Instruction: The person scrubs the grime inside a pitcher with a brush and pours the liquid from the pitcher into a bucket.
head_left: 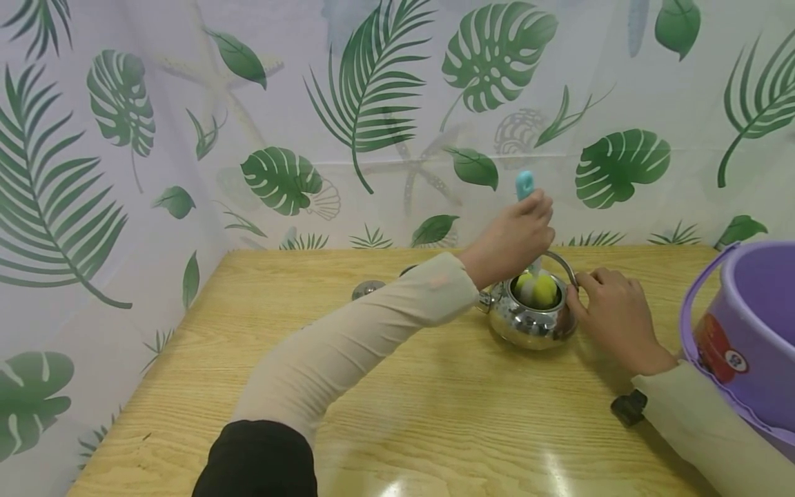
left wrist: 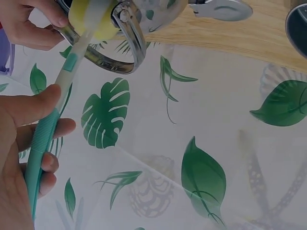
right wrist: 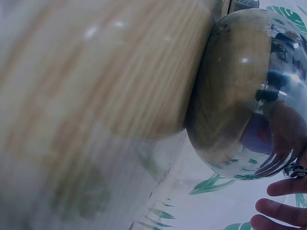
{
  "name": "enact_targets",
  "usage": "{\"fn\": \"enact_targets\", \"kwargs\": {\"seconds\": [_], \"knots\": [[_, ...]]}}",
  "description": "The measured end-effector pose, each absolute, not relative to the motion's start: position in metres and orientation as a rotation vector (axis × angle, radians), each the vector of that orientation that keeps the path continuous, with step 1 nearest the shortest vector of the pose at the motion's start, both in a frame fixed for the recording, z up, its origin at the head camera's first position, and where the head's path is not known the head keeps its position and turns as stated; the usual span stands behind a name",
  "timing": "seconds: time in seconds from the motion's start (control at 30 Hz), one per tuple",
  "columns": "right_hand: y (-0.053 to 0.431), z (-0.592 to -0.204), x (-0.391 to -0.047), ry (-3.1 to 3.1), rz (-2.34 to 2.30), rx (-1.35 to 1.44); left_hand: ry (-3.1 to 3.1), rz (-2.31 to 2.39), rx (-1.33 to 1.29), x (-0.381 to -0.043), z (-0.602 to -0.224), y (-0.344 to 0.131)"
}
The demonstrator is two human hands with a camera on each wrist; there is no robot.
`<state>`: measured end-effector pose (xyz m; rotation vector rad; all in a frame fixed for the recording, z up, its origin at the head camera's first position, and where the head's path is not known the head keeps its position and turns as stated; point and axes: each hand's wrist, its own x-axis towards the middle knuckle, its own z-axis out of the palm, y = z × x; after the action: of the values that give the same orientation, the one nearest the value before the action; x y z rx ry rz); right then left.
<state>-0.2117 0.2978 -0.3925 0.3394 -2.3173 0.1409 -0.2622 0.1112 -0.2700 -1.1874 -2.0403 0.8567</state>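
My left hand (head_left: 512, 238) grips the turquoise handle of a sponge brush (head_left: 525, 183) above the kettle. Its yellow sponge head (head_left: 544, 290) sits in the mouth of a shiny steel kettle (head_left: 531, 330), which stands on the table. In the left wrist view, thumb and fingers wrap the brush's ribbed handle (left wrist: 42, 136). My right hand (head_left: 611, 310) holds the kettle by its curved metal handle (head_left: 562, 264) near the right end, thumb against the rim. From the right wrist, the kettle's round side (right wrist: 240, 96) shows with several fingers (right wrist: 283, 211) beside it.
A purple bucket (head_left: 745, 310) with its handle hanging down stands at the right. Behind my left sleeve lies a small round metal piece (head_left: 368, 288), partly covered. A metal cup-like thing (left wrist: 298, 28) shows at the left wrist view's edge. Leaf-printed cloth (head_left: 385, 193) backs the wooden table (head_left: 466, 421).
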Motion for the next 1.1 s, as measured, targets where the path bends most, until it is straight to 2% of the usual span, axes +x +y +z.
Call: {"fn": "enact_targets", "kwargs": {"seconds": [1.1], "knots": [[0.297, -0.392, -0.211, -2.367, 0.147, 0.305, -2.04, 0.826, -1.36, -0.269, -0.269, 0.094]]}}
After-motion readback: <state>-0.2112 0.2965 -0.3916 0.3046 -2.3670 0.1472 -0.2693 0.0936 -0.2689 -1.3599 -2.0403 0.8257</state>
